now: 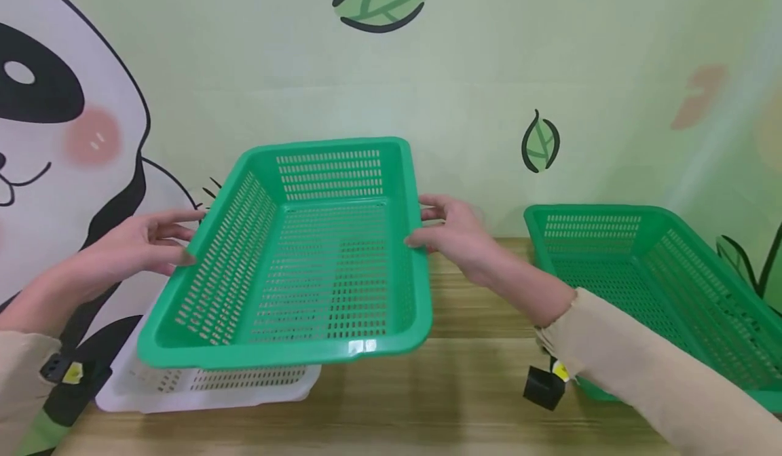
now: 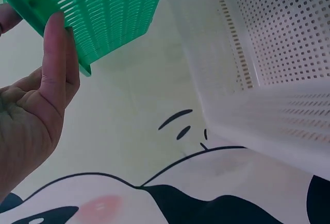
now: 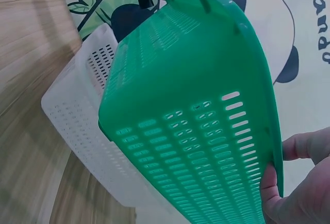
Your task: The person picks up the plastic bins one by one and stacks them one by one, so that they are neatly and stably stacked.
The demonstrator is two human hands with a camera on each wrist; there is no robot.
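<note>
Both hands hold up a green slotted plastic basket [image 1: 287, 355], tilted so that its inside faces the head camera. At its left side, my left hand [image 1: 149, 242] pinches the rim, fingers under the lip in the left wrist view. My right hand [image 1: 455, 235] grips the opposite rim between thumb and fingers; in the right wrist view the thumb and a finger [image 3: 299, 147] lie on either side of the lip. Below and behind the raised basket sits a white perforated basket [image 1: 226, 396], partly hidden by it in the head view.
On the right of the wooden table [image 1: 470, 374] stands another green basket [image 1: 592, 213], its near part overlapped by my right sleeve [image 1: 660, 368]. A cloth backdrop [image 1: 476, 69] with a panda and leaves rises behind the table. Small black devices [image 1: 544, 388] hang at the wrists.
</note>
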